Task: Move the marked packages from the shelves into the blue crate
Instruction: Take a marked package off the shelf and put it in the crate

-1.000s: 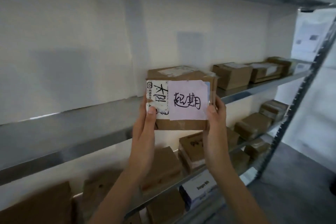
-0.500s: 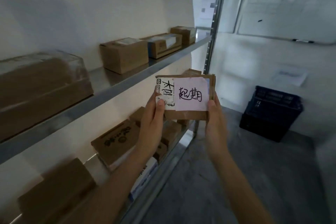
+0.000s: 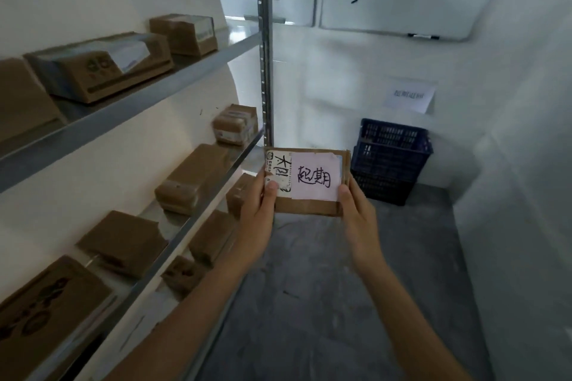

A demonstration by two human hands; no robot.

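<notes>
A flat brown cardboard package point(image 3: 309, 206) with a pink handwritten note and a white label on its face is held up in mid-air in front of me. My left hand point(image 3: 258, 213) grips its left edge, thumb over the white label. My right hand point(image 3: 356, 215) grips its right edge. The blue crate point(image 3: 391, 161) stands on the floor in the far corner, just behind and right of the package; its inside is hidden from this angle.
Metal shelves point(image 3: 173, 77) run along the left, carrying several brown cardboard boxes point(image 3: 102, 66). A shelf upright point(image 3: 266, 49) stands ahead. Grey concrete floor point(image 3: 340, 288) stretches to the crate. White walls close the right side, with a paper sign point(image 3: 410, 96) above the crate.
The view has swung right, away from the shelves toward the corner. The package, still in both hands, has come off the shelf, and the crate now appears larger and closer.
</notes>
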